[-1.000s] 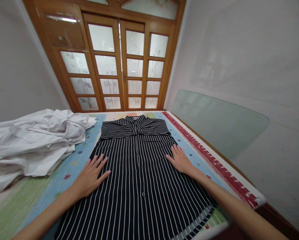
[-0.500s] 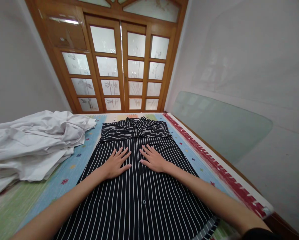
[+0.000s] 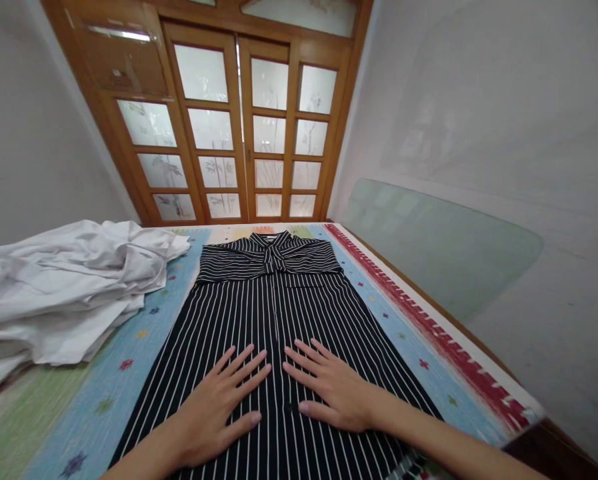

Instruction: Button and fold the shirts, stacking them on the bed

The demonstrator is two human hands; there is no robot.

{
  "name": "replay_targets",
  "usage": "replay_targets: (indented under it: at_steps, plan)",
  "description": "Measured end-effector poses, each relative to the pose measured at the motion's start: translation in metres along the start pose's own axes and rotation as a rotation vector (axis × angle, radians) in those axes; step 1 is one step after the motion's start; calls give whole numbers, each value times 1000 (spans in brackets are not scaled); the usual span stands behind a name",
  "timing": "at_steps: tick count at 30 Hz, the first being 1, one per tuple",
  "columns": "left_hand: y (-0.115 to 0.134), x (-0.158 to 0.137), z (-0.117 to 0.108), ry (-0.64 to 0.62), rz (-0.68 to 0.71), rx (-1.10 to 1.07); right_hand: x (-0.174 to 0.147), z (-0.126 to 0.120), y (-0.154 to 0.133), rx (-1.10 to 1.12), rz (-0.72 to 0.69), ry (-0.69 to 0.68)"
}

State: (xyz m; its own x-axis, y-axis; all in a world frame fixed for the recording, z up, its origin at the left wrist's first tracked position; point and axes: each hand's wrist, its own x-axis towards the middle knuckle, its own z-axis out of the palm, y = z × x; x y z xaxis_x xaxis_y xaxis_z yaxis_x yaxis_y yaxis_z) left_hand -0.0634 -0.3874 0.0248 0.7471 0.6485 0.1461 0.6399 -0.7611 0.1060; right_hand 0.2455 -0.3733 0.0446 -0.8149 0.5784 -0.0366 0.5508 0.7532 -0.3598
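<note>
A black shirt with white stripes [image 3: 239, 313] lies spread front up, its collar at the far end and its sleeves folded across the chest. My left hand [image 3: 221, 403] rests flat on the lower left of its front, fingers spread. On the other side of the button line, my right hand [image 3: 329, 383] also lies flat with its fingers apart. Neither hand grasps the cloth. The near hem is partly hidden by my right forearm and cut off by the bottom of the view.
Crumpled white cloth [image 3: 73, 287] is heaped at the left. A colourful patterned cover [image 3: 103, 380] lies under everything, with its red-and-white edge on the right beside a wall [image 3: 569, 320]. Wooden doors with glass panes [image 3: 243, 127] stand beyond the far edge.
Both hands have slid toward me over the shirt, from its middle to its lower part. They stay flat and open. The shirt keeps its place.
</note>
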Motion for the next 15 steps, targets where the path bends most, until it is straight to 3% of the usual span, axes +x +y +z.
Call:
replay_targets:
  at_steps: [4,10,15]
  plan:
    - [-15,-21,9,122,-179,103,-21,8,18,-65,215,116]
    - [-24,-53,27,259,-409,201,-56,40,36,-218,555,337]
    - [-31,-62,23,483,-598,85,-83,52,58,-318,806,633]
